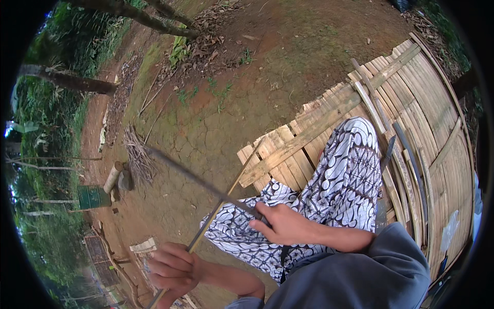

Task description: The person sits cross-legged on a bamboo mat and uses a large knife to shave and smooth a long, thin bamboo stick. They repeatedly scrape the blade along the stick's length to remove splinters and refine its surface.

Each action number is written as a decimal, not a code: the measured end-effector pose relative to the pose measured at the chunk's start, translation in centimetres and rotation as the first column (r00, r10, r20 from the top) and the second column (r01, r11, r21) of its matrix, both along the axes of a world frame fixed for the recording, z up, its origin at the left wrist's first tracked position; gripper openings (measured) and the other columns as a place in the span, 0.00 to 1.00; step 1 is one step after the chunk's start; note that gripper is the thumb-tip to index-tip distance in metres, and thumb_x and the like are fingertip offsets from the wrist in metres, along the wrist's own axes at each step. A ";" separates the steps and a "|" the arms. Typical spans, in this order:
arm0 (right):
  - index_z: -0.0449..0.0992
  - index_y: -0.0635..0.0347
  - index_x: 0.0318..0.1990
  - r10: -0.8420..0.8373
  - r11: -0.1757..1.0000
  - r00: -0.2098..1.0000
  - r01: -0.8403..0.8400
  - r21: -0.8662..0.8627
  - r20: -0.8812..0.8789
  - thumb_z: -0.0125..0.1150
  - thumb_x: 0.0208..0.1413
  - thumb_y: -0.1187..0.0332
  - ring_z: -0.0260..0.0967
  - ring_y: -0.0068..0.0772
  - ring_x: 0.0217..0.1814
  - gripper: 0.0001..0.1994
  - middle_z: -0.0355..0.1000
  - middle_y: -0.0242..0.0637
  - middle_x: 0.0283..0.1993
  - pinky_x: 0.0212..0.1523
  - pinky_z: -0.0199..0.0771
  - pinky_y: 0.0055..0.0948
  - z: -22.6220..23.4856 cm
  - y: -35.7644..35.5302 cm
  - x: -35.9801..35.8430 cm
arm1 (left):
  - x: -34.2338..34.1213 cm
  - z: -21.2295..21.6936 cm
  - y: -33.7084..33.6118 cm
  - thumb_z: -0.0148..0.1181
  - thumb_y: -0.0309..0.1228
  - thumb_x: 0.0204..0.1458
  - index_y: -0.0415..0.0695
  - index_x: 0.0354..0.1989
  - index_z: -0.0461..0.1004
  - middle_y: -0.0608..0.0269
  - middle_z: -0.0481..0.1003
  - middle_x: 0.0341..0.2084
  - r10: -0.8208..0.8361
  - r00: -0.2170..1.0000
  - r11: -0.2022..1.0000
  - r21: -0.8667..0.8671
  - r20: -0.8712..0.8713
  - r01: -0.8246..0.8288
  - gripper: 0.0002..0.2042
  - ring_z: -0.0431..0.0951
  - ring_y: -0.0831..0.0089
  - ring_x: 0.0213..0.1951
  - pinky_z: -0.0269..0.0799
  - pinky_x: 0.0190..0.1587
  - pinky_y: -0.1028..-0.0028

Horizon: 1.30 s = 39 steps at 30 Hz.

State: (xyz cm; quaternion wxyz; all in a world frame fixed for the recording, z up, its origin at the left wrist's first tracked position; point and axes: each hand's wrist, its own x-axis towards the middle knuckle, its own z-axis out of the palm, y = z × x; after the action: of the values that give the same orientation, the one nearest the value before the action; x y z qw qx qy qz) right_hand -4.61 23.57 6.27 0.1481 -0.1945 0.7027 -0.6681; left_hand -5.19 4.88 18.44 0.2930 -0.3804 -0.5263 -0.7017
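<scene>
My left hand [172, 268] is closed around a long, thin bamboo strip [208, 222], which slants from the lower left up toward the bamboo platform. In my right hand [285, 224] is the handle of a long, dark, narrow-bladed knife [188, 174], its blade pointing to the upper left. Blade and strip cross in front of my lap; whether they touch, I cannot tell. Below them are my legs in white-and-dark patterned trousers [342, 177], bent on the platform.
I sit on a split-bamboo platform [411, 113]. Several loose strips [404, 185] and a dark blade [388, 153] lie on it at my right. Out on the bare ground are a bundle of sticks [139, 157], a short log [113, 176] and a green container [93, 196]. Tree trunks [69, 80] stand farther off.
</scene>
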 end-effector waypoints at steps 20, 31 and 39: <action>0.67 0.73 0.35 -0.081 0.996 0.996 0.081 0.023 0.025 0.50 0.62 0.59 0.68 0.57 0.16 0.19 0.63 0.55 0.11 0.19 0.66 0.46 -1.6 -0.4 -0.3 | -1.9 -3.6 1.2 0.27 0.67 0.55 0.49 0.09 0.53 0.70 0.49 0.05 0.380 0.923 0.924 -0.080 0.057 -0.375 0.35 0.46 0.79 0.08 0.44 0.11 0.80; 0.63 0.68 0.37 0.073 0.977 0.995 -0.085 -0.197 -0.070 0.50 0.62 0.59 0.63 0.52 0.12 0.16 0.59 0.47 0.09 0.14 0.61 0.43 1.3 -0.5 2.8 | 1.3 3.2 0.0 0.39 0.66 0.54 0.48 0.08 0.54 0.71 0.49 0.03 0.096 0.985 0.995 -0.012 0.147 -0.095 0.35 0.46 0.81 0.07 0.41 0.12 0.81; 0.65 0.67 0.35 0.039 0.992 0.998 -0.044 -0.116 -0.048 0.48 0.63 0.58 0.63 0.53 0.13 0.17 0.59 0.47 0.09 0.16 0.62 0.44 0.0 0.4 2.6 | 1.1 2.9 1.2 0.36 0.65 0.55 0.48 0.08 0.54 0.71 0.49 0.03 0.129 0.985 0.990 -0.065 0.119 -0.122 0.35 0.45 0.81 0.07 0.40 0.11 0.82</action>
State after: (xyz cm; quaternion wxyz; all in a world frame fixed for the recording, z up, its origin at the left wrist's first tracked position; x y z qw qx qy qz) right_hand -2.04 23.95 6.23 0.1341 -0.2326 0.6614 -0.7003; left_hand -4.10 6.07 21.36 0.2928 -0.3110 -0.5860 -0.6886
